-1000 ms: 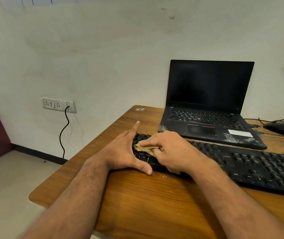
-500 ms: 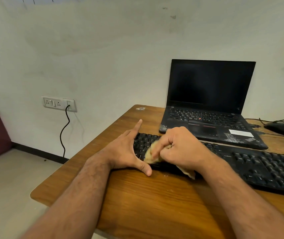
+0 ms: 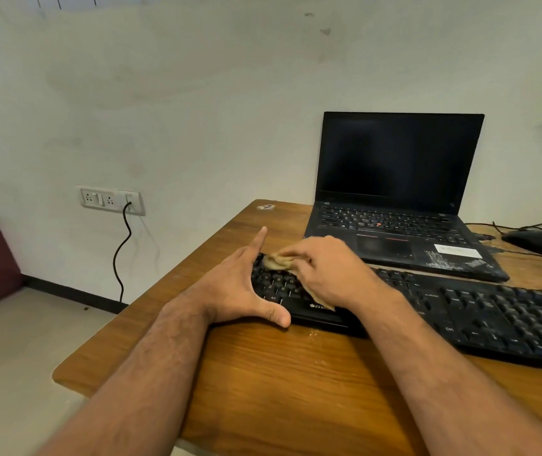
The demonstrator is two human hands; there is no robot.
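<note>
Since half a second ago the right hand [image 3: 325, 271] has carried the cloth [image 3: 277, 261] away from the near rows of keys and up to the far left corner of the keyboard [image 3: 480, 311], while the left hand [image 3: 233, 287] has stayed where it was. The right hand's grip is clenched round the tan, crumpled cloth, fingers curled over it and pressing it down onto the keys; a loose tail of the cloth shows under the heel of that hand, near the keyboard's front edge. The left hand's grip is released: its thumb lies flat along the near edge of the keyboard and its index finger points straight away along the left end, so the hand frames that corner and touches the keyboard without closing on it. The black keyboard lies flat on the wooden counter [image 3: 279, 390], running off to the right. Just beyond it stands an open black laptop [image 3: 394, 192] with a dark screen. A black mouse [image 3: 539, 241] sits at the far right with cables trailing near it. A few pale crumbs lie on the wood just in front of the keyboard. On the wall to the left a white socket plate [image 3: 108, 199] carries a plugged black cable [image 3: 121, 258] that hangs toward the floor.
</note>
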